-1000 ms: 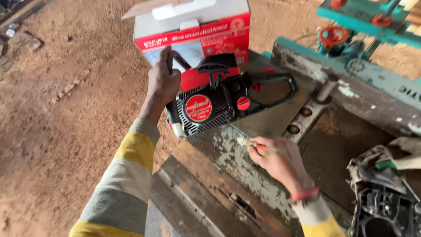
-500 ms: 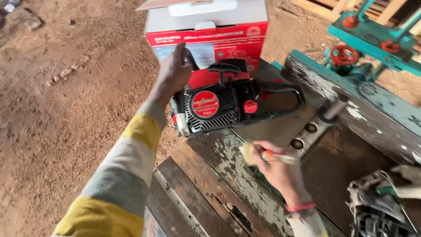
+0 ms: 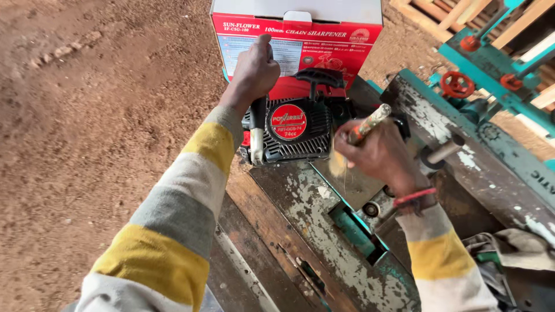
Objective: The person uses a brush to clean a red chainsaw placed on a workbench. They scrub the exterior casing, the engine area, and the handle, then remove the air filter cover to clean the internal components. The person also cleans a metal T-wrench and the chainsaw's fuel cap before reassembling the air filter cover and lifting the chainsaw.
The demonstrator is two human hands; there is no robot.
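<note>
A black and red chainsaw body (image 3: pixel 298 130) rests on a worn green-painted metal workbench (image 3: pixel 324 231). My left hand (image 3: pixel 255 69) grips the chainsaw's front handle bar from above, at the machine's left side. My right hand (image 3: pixel 378 153) holds a small paintbrush (image 3: pixel 358 136) with a mottled handle, its pale bristles pointing down beside the chainsaw's right side. Both sleeves are striped yellow, grey and white. A red band circles my right wrist.
A red and white cardboard box (image 3: pixel 298 37) stands just behind the chainsaw. Teal machinery with red handwheels (image 3: pixel 457 84) lies at the right, wooden slats (image 3: pixel 457 14) beyond it. Cloth (image 3: pixel 514 248) sits at the lower right. Reddish dirt floor (image 3: pixel 87 133) spreads left.
The view has closed in on the chainsaw. My right hand has risen from the bench top with the brush and come up against the chainsaw's right side. My left hand kept its grip.
</note>
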